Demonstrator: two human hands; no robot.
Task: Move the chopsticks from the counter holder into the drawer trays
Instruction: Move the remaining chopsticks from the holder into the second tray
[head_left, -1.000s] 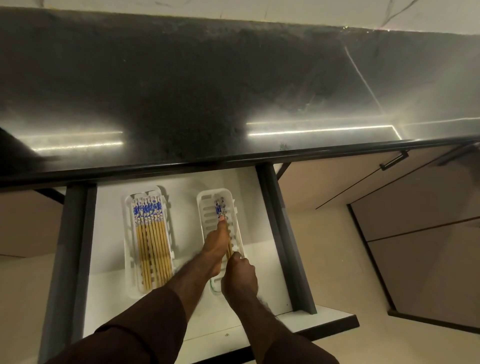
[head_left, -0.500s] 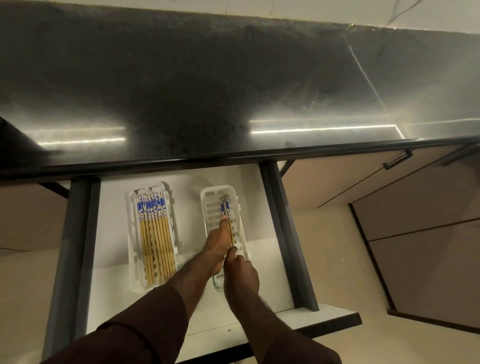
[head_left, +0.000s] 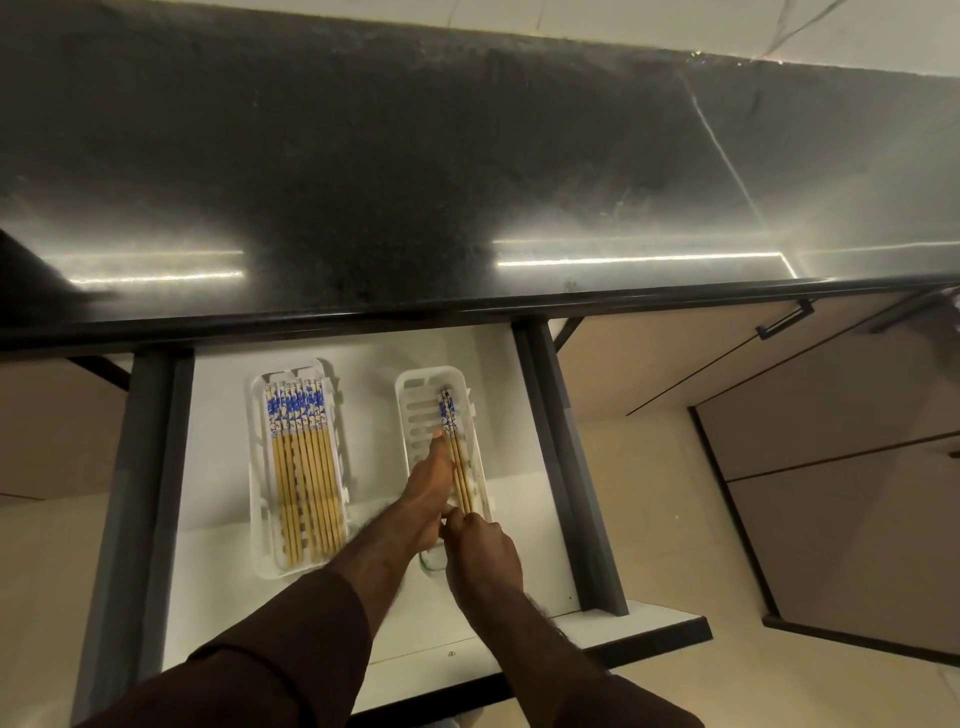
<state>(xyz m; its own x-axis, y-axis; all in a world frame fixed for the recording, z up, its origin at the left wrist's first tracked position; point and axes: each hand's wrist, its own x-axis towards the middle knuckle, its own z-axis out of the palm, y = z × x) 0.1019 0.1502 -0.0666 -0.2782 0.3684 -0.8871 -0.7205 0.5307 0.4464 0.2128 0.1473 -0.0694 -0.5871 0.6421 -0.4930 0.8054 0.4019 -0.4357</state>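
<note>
Open drawer (head_left: 218, 467), white-lined, with dark grey side walls, below a polished black speckled counter (head_left: 415, 171) that mirrors two strip lights. Two white slotted plastic trays lie lengthwise on the drawer floor, well apart. The left tray (head_left: 258, 467) holds a flat, tight row of bamboo chopsticks (head_left: 304, 467), blue-and-white patterned ends toward the counter. The right tray (head_left: 410, 410) holds only a few chopsticks (head_left: 457, 457) of the same pattern, lying against its right wall.

The left hand (head_left: 428, 499) reaches into the right tray, fingers extended, fingertips touching the left flank of the few chopsticks. The right hand (head_left: 480, 553) has fingers curled at the near ends of those sticks (whether it pinches them or only touches them cannot be told). Both forearms, in dark brown sleeves (head_left: 291, 639), cover the tray's near end.

To the right, beige cabinet doors (head_left: 831, 519) with dark bar handles; pale floor below.
</note>
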